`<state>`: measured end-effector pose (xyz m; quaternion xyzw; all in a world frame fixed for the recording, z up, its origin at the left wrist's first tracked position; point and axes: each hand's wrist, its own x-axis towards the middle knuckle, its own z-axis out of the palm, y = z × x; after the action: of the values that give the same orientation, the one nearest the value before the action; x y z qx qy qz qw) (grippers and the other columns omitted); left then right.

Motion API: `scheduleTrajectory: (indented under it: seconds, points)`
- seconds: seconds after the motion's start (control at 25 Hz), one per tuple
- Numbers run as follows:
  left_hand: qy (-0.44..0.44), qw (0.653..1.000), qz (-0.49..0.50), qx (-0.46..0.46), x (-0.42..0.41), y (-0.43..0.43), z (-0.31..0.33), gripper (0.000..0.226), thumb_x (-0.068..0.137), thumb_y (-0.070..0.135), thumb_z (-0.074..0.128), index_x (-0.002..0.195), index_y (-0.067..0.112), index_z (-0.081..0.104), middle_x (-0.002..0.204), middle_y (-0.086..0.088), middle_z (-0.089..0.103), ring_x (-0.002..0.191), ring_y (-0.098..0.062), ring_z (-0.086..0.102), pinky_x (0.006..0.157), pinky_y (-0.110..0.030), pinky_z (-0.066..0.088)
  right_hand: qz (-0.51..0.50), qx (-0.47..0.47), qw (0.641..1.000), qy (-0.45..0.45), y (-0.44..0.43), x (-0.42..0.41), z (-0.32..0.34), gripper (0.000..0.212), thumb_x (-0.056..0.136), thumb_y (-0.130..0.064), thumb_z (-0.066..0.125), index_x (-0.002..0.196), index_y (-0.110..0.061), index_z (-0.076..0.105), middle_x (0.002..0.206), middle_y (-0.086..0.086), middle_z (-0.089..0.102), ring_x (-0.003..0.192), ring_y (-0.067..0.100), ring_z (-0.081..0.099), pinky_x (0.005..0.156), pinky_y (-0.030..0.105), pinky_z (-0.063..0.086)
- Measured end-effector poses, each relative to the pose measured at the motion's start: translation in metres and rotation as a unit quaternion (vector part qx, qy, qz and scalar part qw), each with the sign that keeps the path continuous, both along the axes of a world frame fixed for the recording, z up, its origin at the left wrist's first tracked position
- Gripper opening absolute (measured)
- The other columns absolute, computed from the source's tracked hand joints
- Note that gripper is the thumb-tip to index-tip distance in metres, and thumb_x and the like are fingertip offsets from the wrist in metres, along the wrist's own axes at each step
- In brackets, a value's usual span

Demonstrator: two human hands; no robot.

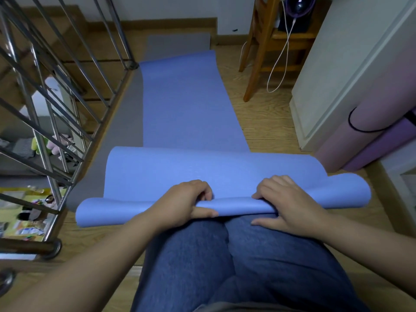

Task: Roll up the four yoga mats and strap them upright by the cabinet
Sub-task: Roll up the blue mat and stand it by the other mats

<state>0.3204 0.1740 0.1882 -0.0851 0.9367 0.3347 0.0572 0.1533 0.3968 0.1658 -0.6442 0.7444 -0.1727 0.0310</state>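
A blue yoga mat (184, 104) lies unrolled on the wooden floor, stretching away from me. Its near end is curled over into a loose first fold just in front of my knees. My left hand (186, 202) grips that curled edge left of centre, fingers over the top and thumb underneath. My right hand (286, 202) grips it right of centre in the same way. A grey mat (121, 131) lies flat under the blue one, showing along its left side and far end. Two rolled purple mats (369, 140), a black strap around the paler one, lean against the white cabinet (351, 64) at the right.
A metal stair railing (56, 109) runs along the left, with a drop to a lower floor behind it. A wooden chair (263, 48) with a dangling white cable stands at the back right. My jeans-clad knees fill the foreground.
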Motion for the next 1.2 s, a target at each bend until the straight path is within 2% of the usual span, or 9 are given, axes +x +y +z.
scheduleTrajectory:
  seconds: [0.12, 0.28, 0.4, 0.48, 0.64, 0.8, 0.92, 1.04, 1.2]
  points:
    - [-0.016, 1.0, 0.001, -0.002, -0.003, 0.001, 0.006, 0.027, 0.08, 0.05, 0.069, 0.078, 0.037, 0.045, 0.079, 0.017, 0.051, 0.071, 0.004, 0.048, 0.063, -0.011, 0.034, -0.036, 0.04, 0.994, -0.092, -0.006, -0.01, 0.006, 0.032, 0.08, -0.06, 0.058, 0.085, -0.029, 0.064, 0.081, -0.019, 0.057, 0.079, 0.001, 0.043, 0.074, 0.022, 0.035]
    - [0.121, 0.948, -0.02, -0.292, 0.014, 0.014, -0.016, 0.036, 0.09, 0.051, 0.043, 0.091, 0.021, 0.063, 0.083, 0.004, 0.06, 0.065, -0.017, 0.058, 0.056, -0.028, 0.048, -0.083, 0.188, 0.915, -0.348, -0.028, -0.032, 0.026, 0.017, 0.078, -0.037, 0.075, 0.069, -0.029, 0.064, 0.057, -0.02, 0.058, 0.059, -0.006, 0.05, 0.058, 0.011, 0.035]
    - [0.123, 0.935, 0.027, -0.331, 0.013, 0.017, -0.022, 0.037, 0.089, 0.045, 0.039, 0.083, 0.021, 0.067, 0.073, 0.004, 0.06, 0.066, -0.02, 0.058, 0.055, -0.03, 0.045, -0.077, 0.272, 0.878, -0.386, -0.043, -0.044, 0.035, 0.015, 0.079, -0.033, 0.076, 0.069, -0.027, 0.065, 0.051, -0.021, 0.054, 0.051, -0.006, 0.047, 0.054, 0.009, 0.033]
    - [0.087, 0.941, 0.066, -0.319, 0.004, 0.012, -0.016, 0.038, 0.091, 0.045, 0.038, 0.08, 0.023, 0.067, 0.07, 0.006, 0.062, 0.067, -0.021, 0.06, 0.052, -0.028, 0.045, -0.108, 0.213, 0.885, -0.4, -0.043, -0.035, 0.029, 0.015, 0.075, -0.033, 0.079, 0.078, -0.025, 0.067, 0.061, -0.019, 0.059, 0.057, -0.005, 0.049, 0.058, 0.01, 0.035]
    - [-0.02, 0.988, 0.052, -0.147, -0.007, -0.013, -0.01, 0.03, 0.099, 0.048, 0.037, 0.106, 0.029, 0.06, 0.103, 0.011, 0.066, 0.097, -0.017, 0.058, 0.077, -0.031, 0.041, -0.095, -0.035, 0.99, -0.098, -0.02, -0.007, 0.003, 0.028, 0.084, -0.052, 0.059, 0.084, -0.024, 0.057, 0.082, -0.014, 0.052, 0.075, 0.006, 0.045, 0.068, 0.02, 0.034]
    - [-0.083, 0.993, 0.014, -0.08, -0.02, -0.022, -0.008, 0.03, 0.099, 0.045, 0.04, 0.108, 0.027, 0.063, 0.108, 0.008, 0.061, 0.101, -0.015, 0.055, 0.086, -0.029, 0.041, -0.151, -0.001, 0.977, 0.148, -0.021, 0.007, -0.01, 0.038, 0.09, -0.046, 0.038, 0.077, -0.019, 0.061, 0.075, -0.002, 0.056, 0.07, 0.024, 0.052, 0.065, 0.035, 0.032]
    - [0.01, 0.994, 0.011, -0.107, -0.024, -0.016, -0.011, 0.031, 0.098, 0.043, 0.039, 0.108, 0.026, 0.064, 0.103, 0.007, 0.053, 0.096, -0.014, 0.05, 0.086, -0.028, 0.04, -0.186, 0.058, 0.975, 0.111, -0.029, 0.005, -0.003, 0.043, 0.092, -0.044, 0.029, 0.078, -0.018, 0.059, 0.077, 0.002, 0.053, 0.067, 0.028, 0.055, 0.059, 0.037, 0.042]
    - [0.138, 0.949, -0.009, -0.282, -0.015, -0.003, -0.02, 0.03, 0.093, 0.037, 0.038, 0.099, 0.021, 0.063, 0.09, 0.0, 0.057, 0.074, -0.024, 0.055, 0.066, -0.033, 0.046, -0.174, 0.135, 0.975, -0.035, -0.04, -0.015, 0.008, 0.035, 0.099, -0.046, 0.022, 0.09, -0.021, 0.046, 0.09, -0.002, 0.057, 0.083, 0.025, 0.056, 0.07, 0.037, 0.04]
    - [0.094, 0.909, 0.031, -0.405, -0.002, 0.019, -0.033, 0.043, 0.084, 0.042, 0.043, 0.112, 0.012, 0.056, 0.101, -0.008, 0.059, 0.082, -0.029, 0.053, 0.073, -0.04, 0.034, -0.198, 0.145, 0.964, -0.098, -0.055, -0.026, 0.001, 0.029, 0.099, -0.043, 0.031, 0.086, -0.019, 0.041, 0.089, -0.003, 0.055, 0.085, 0.025, 0.055, 0.068, 0.036, 0.037]
